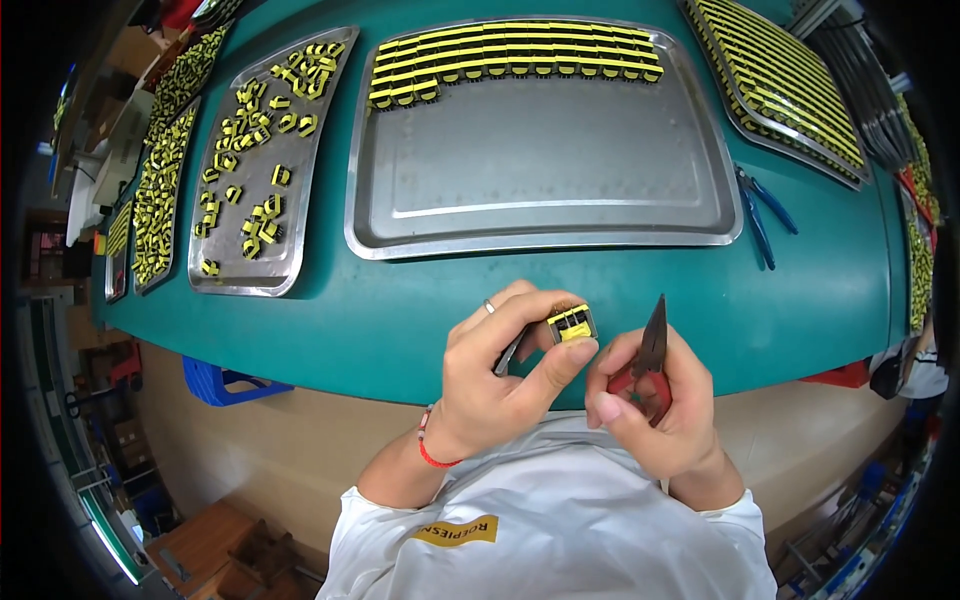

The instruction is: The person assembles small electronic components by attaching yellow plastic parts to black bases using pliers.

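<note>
Tabletop (620,277) between tray rim (560,241) and hands (490,375)

From my remote post I get bright yellow and black on the held component (572,323). The needle-nose pliers (653,348) read red at the grips, dark grey at the nose; the hand cutters (758,228) show blue. I see a green tabletop (400,330) under a silver-grey wide tray (540,160) — its component rows (515,50) make yellow-and-black stripes. The loose components (258,130) give me speckles in those same colours. The shirt (570,510) is white, the cord bracelet (438,462) red.
</note>
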Action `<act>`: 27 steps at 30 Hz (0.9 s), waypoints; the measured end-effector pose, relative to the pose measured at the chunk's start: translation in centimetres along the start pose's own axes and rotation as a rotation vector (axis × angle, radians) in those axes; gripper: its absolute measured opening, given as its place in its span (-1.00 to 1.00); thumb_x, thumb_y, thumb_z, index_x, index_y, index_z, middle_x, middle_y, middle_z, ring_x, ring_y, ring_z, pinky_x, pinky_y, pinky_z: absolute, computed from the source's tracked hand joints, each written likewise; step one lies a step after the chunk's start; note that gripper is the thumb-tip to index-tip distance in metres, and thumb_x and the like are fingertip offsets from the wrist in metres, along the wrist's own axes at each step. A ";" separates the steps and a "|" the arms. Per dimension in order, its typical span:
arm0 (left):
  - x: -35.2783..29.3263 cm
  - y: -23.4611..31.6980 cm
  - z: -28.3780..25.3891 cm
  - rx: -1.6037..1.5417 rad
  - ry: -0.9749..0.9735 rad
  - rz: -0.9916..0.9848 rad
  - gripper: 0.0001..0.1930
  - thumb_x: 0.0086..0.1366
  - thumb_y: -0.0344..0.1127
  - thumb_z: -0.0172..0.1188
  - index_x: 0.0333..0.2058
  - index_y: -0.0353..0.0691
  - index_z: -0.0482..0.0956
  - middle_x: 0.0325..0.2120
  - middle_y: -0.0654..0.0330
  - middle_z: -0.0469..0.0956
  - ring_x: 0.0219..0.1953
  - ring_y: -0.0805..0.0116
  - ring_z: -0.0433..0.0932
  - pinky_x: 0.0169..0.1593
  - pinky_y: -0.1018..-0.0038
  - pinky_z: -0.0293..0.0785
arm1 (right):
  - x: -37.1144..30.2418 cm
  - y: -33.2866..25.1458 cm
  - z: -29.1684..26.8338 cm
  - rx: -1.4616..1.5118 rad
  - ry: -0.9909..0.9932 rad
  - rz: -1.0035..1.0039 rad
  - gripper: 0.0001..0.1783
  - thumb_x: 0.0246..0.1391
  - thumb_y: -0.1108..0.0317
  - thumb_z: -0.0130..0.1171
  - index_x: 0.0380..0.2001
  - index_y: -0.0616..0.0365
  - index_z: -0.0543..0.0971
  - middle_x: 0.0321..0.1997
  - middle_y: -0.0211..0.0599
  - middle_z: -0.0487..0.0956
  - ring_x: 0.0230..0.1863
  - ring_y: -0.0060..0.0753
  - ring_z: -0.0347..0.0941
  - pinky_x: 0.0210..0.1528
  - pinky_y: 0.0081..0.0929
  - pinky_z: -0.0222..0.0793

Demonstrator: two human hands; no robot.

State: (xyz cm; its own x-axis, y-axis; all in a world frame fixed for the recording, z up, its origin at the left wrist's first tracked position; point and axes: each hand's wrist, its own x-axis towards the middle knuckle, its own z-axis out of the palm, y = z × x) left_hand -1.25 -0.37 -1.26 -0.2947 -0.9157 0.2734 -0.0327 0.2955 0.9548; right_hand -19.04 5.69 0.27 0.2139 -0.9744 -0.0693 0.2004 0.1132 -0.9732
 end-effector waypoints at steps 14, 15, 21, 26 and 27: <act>0.9 1.1 -2.0 -0.015 -0.111 0.085 -0.67 0.20 -0.19 0.40 -0.27 -0.37 0.57 -0.47 0.18 0.49 -0.51 0.41 0.38 -0.46 0.50 0.31 | 3.9 -1.2 0.2 -0.915 0.114 -0.736 -0.59 -0.14 0.68 0.28 -0.14 0.26 0.53 -0.29 -0.15 0.51 -0.40 -0.36 0.49 -0.49 -0.58 0.40; 1.3 1.5 -3.0 0.091 -0.135 0.134 -0.68 0.19 -0.21 0.41 -0.27 -0.36 0.57 -0.48 0.17 0.49 -0.51 0.37 0.41 -0.45 0.48 0.34 | 4.3 -1.6 0.2 -0.903 0.128 -0.704 -0.63 -0.11 0.66 0.29 -0.15 0.28 0.53 -0.31 -0.17 0.52 -0.40 -0.38 0.51 -0.47 -0.60 0.41; 9.4 1.6 -14.6 0.777 0.286 0.402 -0.96 0.19 -0.60 0.17 -0.40 -0.34 0.55 -0.53 0.10 0.50 -0.47 0.28 0.50 -0.36 0.44 0.40 | 7.9 -5.7 -0.9 -0.887 0.091 -0.449 -0.72 0.03 0.56 0.30 -0.16 0.36 0.52 -0.35 -0.26 0.56 -0.42 -0.59 0.51 -0.42 -0.71 0.39; 10.0 -3.8 -21.1 1.303 0.485 -0.118 -0.68 0.23 -0.31 0.25 -0.12 -0.42 0.58 -0.17 -0.18 0.54 -0.17 -0.17 0.56 -0.07 0.14 0.49 | 14.0 -5.4 -0.8 -1.043 -0.015 -0.428 -0.76 0.03 0.46 0.33 -0.25 0.30 0.53 -0.47 -0.20 0.56 -0.53 -0.36 0.48 -0.45 -0.51 0.36; 10.0 -4.1 -21.1 1.288 0.473 -0.118 -0.68 0.23 -0.31 0.25 -0.12 -0.42 0.58 -0.17 -0.18 0.54 -0.17 -0.17 0.56 -0.07 0.14 0.49 | 15.2 -5.1 -0.7 -1.055 -0.006 -0.414 -0.76 0.03 0.46 0.33 -0.25 0.30 0.53 -0.47 -0.20 0.56 -0.53 -0.36 0.48 -0.45 -0.51 0.36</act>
State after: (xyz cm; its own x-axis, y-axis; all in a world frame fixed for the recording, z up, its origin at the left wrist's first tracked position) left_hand 16.13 -16.46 0.02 0.1136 -0.8805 0.4602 -0.9643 0.0138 0.2643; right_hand -17.49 -9.88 3.98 0.3237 -0.8974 0.2998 -0.6486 -0.4411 -0.6202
